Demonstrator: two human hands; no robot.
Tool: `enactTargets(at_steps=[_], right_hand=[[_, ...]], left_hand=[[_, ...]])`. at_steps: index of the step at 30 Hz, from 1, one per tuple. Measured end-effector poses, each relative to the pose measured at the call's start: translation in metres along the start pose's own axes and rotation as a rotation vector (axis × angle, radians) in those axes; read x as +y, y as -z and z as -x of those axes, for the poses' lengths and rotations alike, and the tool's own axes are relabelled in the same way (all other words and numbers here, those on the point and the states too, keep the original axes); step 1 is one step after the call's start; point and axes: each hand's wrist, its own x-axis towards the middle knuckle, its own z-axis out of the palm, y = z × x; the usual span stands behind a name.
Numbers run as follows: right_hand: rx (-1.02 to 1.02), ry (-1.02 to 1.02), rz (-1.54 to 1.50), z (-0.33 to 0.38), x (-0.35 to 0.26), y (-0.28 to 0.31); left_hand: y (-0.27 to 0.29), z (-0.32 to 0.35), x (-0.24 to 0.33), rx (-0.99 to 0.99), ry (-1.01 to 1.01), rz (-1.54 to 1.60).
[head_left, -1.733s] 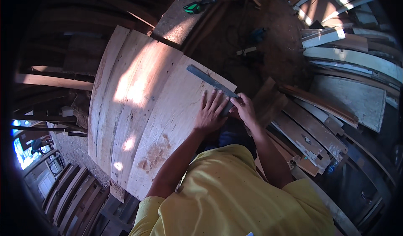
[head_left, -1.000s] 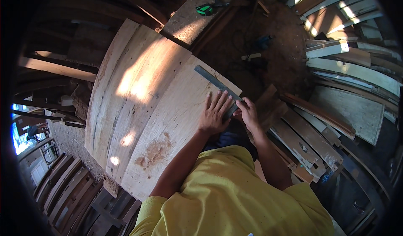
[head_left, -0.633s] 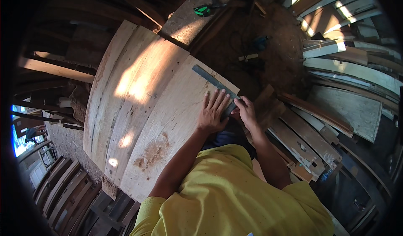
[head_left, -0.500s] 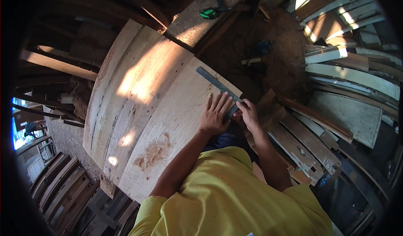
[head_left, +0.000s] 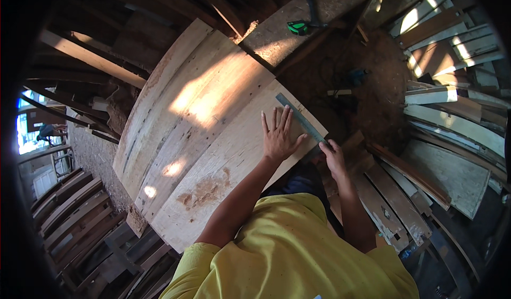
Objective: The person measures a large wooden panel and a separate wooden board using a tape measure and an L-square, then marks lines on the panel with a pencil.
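A flat grey metal ruler (head_left: 301, 117) lies on a wide panel of pale wooden boards (head_left: 234, 119), close to the panel's right end. My left hand (head_left: 279, 140) rests flat on the wood with its fingers spread, and its fingertips reach the ruler's left side. At the ruler's near end, by the panel's corner, the thumb and fingers of my right hand (head_left: 335, 156) are closed on it. Part of that grip is hidden. Sawdust (head_left: 205, 191) lies on the panel left of my left forearm.
Beyond the panel, a green tape measure (head_left: 298, 28) sits on a dusty surface. Stacked boards (head_left: 458, 107) crowd the right side, with long planks (head_left: 391, 206) near my right arm. Curved wooden pieces (head_left: 69, 203) are piled at lower left. A blue tool (head_left: 356, 76) lies on the brown floor.
The whole view has shifted, moving the panel rightward in the picture. My left hand has spread its fingers and moved up the ruler, away from my right hand. The ruler now lies flatter.
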Motion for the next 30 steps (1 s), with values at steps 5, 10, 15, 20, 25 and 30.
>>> enactTargets(at_steps=[5,10,15,20,25,30], right_hand=[[0.265,0.334,0.185,-0.022,-0.065,0.037],[0.011,0.904,-0.133,0.054,-0.292,0.053],[-0.558,1.595,-0.086,0.166,-0.391,0.048],[-0.795,1.600,0.204,0.195,-0.400,-0.003],[-0.828,1.541,0.318,0.195,-0.392,-0.029],[-0.797,1.436,0.357,0.190,-0.385,-0.039]], left_hand=[[0.002,-0.016,0.007,0.009,0.093,-0.017],[-0.007,-0.019,0.002,-0.002,0.179,-0.041],[-0.009,-0.027,0.008,-0.036,0.213,-0.027],[-0.002,-0.029,0.009,-0.045,0.254,0.009],[0.009,-0.030,0.010,-0.063,0.297,0.030],[0.000,-0.029,0.013,-0.061,0.334,0.038]])
